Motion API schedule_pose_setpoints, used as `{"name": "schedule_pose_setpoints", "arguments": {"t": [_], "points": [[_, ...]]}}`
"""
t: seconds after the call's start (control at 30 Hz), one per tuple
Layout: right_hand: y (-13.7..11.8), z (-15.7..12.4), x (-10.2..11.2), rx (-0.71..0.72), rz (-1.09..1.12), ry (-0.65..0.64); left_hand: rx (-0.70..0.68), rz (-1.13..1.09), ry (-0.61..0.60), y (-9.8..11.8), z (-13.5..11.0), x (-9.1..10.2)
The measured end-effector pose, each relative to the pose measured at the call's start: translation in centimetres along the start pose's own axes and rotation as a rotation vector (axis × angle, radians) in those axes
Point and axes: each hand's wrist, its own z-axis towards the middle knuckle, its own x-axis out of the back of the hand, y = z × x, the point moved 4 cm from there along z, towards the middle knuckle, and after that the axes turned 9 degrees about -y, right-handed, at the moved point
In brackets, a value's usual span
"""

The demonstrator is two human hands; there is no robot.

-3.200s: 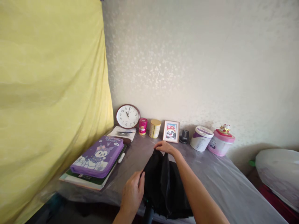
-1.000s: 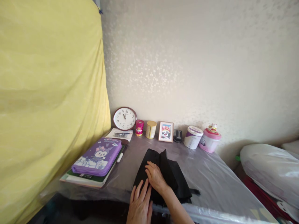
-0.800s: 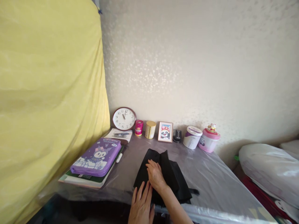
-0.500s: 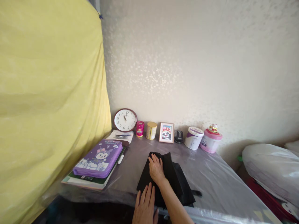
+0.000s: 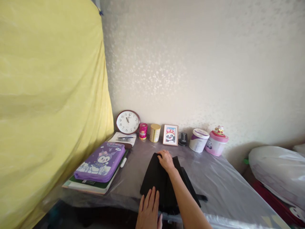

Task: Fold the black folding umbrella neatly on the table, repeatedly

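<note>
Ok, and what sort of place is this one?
Likely a room in a home: a cartoon-covered purple case, a framed panda picture and a round clock sit on a covered table.

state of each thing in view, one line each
black fabric bundle, folded, lying on the grey-covered table
left hand, open, fingers over the bundle's near edge
right hand, fingers bent over the bundle's far end
purple cartoon-print case, closed
round brown-rimmed clock, upright, reading about eleven
yellow round can, lid on
pink picture frame, standing
white-purple round tub, lid on
pink-lidded round tub, closed
</note>
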Motion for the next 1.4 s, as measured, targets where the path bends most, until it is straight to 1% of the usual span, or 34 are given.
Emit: {"name": "schedule_pose_setpoints", "arguments": {"t": [0.27, 0.43, 0.57, 0.7, 0.8, 0.97, 1.07, 1.2, 1.4], "points": [[-0.6, 0.6, 0.2, 0.089, -0.142, -0.008, -0.021, 0.017, 0.015, 0.0, 0.1, 0.2], [-0.7, 0.7, 0.5, 0.113, -0.1, -0.013, -0.023, 0.024, 0.029, 0.1, 0.0, 0.0], [-0.9, 0.7, 0.7, 0.156, -0.052, -0.025, -0.018, -0.001, 0.009, 0.0, 0.0, -0.4], [-1.0, 0.9, 0.4, 0.168, -0.097, -0.04, -0.019, -0.009, -0.024, 0.0, 0.0, -0.7], [-0.8, 1.1, 0.3, 0.155, -0.109, -0.042, -0.019, -0.009, -0.03, 0.0, 0.0, -0.7], [-0.6, 1.1, 0.5, 0.115, -0.072, -0.042, -0.031, 0.004, -0.003, 0.1, 0.0, -0.3], [-0.5, 1.2, 0.6, 0.046, -0.015, -0.054, -0.033, 0.004, 0.01, 0.1, 0.0, -0.2], [0.1, 1.7, 0.2, -0.054, 0.098, -0.107, -0.026, 0.012, 0.024, 0.1, 0.0, -0.4], [0.4, 2.2, 0.1, -0.033, 0.153, -0.144, -0.036, 0.024, 0.029, 0.1, 0.1, -0.6]]}}
